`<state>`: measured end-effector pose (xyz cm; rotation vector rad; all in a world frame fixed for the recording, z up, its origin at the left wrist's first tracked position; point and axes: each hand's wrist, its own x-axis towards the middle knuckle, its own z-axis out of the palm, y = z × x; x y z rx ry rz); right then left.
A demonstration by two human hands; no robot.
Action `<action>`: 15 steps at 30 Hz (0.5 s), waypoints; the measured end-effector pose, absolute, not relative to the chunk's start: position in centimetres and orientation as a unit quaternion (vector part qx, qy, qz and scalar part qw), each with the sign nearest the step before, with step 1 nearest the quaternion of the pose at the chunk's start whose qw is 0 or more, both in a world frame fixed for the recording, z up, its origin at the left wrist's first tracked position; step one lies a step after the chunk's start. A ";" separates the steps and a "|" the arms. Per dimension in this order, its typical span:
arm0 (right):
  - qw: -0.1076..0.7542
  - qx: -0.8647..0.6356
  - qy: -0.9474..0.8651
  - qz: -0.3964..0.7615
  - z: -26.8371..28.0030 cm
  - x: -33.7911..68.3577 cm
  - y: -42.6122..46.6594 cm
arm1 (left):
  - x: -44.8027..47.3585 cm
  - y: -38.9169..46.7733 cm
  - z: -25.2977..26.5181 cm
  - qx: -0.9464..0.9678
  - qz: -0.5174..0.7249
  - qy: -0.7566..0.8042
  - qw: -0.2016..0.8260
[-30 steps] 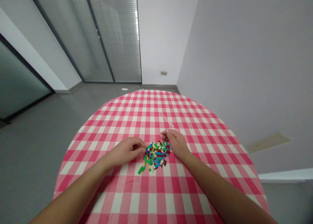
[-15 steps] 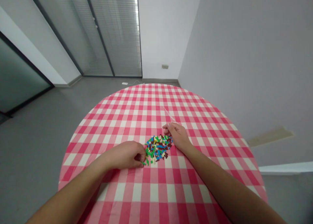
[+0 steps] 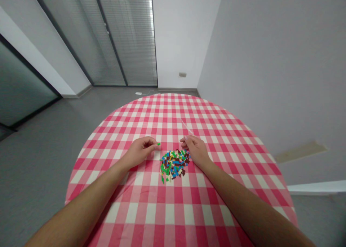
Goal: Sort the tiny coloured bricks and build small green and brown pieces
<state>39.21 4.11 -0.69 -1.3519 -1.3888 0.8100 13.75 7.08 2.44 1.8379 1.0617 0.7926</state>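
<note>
Fingertips of the left hand pinch one small green plastic brick, lifted just clear of the red-and-white checked tablecloth and up-left of the heap. The right hand rests with fingers curled loosely at the upper right edge of the pile of small multicoloured plastic bricks; whether those fingers grip a piece cannot be told. The pile lies between the two hands near the middle of the round table. Judgement: a light, tip-only pinch suits so small a piece; the right hand steadies the heap against scatter.
</note>
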 end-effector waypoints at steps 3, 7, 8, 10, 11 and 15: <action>0.491 -0.567 -0.579 0.319 -0.7 39.1 4.2 | 14.6 7.8 2.5 0.723 0.336 0.418 0.434; 0.484 -0.562 -0.616 0.265 -0.2 38.7 4.1 | 15.9 8.6 2.3 0.721 0.339 0.409 0.444; 0.484 -0.559 -0.626 0.247 0.0 38.6 4.0 | 16.2 8.7 2.2 0.723 0.338 0.407 0.444; 0.478 -0.545 -0.656 0.209 0.3 38.5 3.8 | 16.9 8.5 2.2 0.724 0.343 0.403 0.442; 0.472 -0.533 -0.676 0.189 0.4 38.5 3.7 | 17.1 8.3 2.1 0.725 0.346 0.399 0.442; 0.435 -0.476 -0.753 0.129 0.6 38.6 3.6 | 17.9 7.2 2.1 0.729 0.314 0.390 0.467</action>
